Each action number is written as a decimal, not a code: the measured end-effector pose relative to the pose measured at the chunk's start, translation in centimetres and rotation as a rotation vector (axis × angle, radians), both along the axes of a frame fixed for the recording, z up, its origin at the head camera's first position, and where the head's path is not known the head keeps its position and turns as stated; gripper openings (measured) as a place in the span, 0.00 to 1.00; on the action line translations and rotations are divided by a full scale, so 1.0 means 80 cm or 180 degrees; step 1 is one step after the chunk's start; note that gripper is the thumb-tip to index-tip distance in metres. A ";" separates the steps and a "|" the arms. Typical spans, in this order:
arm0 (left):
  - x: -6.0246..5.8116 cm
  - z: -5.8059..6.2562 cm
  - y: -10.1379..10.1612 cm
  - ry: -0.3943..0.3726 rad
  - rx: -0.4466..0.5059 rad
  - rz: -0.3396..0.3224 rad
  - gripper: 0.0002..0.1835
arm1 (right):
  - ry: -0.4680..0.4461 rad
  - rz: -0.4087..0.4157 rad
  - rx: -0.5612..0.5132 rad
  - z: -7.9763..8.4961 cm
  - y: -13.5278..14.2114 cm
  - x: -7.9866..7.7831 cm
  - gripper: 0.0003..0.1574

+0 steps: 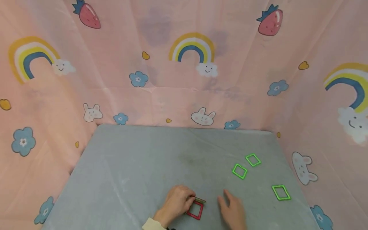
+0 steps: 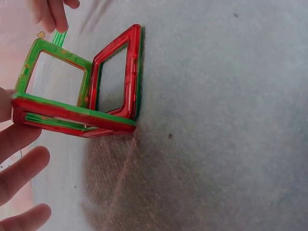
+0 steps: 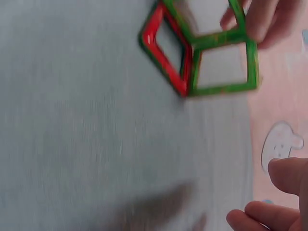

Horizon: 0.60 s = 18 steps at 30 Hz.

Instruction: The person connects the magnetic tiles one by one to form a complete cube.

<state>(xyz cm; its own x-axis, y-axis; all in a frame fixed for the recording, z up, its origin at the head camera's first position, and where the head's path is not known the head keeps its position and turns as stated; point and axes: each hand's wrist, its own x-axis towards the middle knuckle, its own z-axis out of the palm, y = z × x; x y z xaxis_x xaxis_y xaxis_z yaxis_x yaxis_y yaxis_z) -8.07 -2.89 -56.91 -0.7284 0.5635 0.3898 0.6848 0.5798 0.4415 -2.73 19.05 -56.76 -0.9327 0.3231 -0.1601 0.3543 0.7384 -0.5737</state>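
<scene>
My left hand [image 1: 176, 202] pinches the corner of a small open structure of square magnetic tiles, with green and red frames. In the left wrist view, the thumb and a finger [image 2: 19, 139] hold one end of a green-and-red tile [image 2: 72, 113]. A red tile [image 2: 131, 72] with a green edge behind it joins on at an angle, as does a green tile [image 2: 29, 62]. To the right of this structure, my right hand [image 1: 233, 209] holds nothing, its thumb and fingers apart. Its fingers [image 3: 269, 214] show below the structure in the right wrist view.
Three loose green tile frames lie on the grey-covered table [image 1: 129, 166] at right: two close together, one tile [image 1: 239, 171] and another tile [image 1: 253, 160], and a third tile [image 1: 281, 192] near the right edge. A pink printed curtain [image 1: 115, 57] surrounds the table.
</scene>
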 end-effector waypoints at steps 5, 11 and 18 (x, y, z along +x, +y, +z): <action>0.001 0.002 0.005 -0.0128 -0.0020 -0.0040 0.02 | -0.0146 -0.0110 0.0234 -0.004 0.032 0.005 0.31; 0.001 0.002 0.009 -0.0150 0.0025 -0.0021 0.02 | -0.0164 -0.0221 0.0412 -0.008 0.067 0.010 0.32; 0.003 0.000 0.006 -0.0165 0.0066 0.0032 0.03 | -0.0076 -0.0300 0.0509 -0.009 0.095 0.017 0.32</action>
<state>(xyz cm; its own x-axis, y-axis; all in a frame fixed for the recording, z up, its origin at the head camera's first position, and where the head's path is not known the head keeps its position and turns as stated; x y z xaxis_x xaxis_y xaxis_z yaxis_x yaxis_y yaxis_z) -7.84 -2.44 -56.93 -0.7535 0.5482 0.3629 0.6549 0.5768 0.4883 -1.36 26.61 -57.47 -0.8937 0.4319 -0.1213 0.4383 0.7826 -0.4422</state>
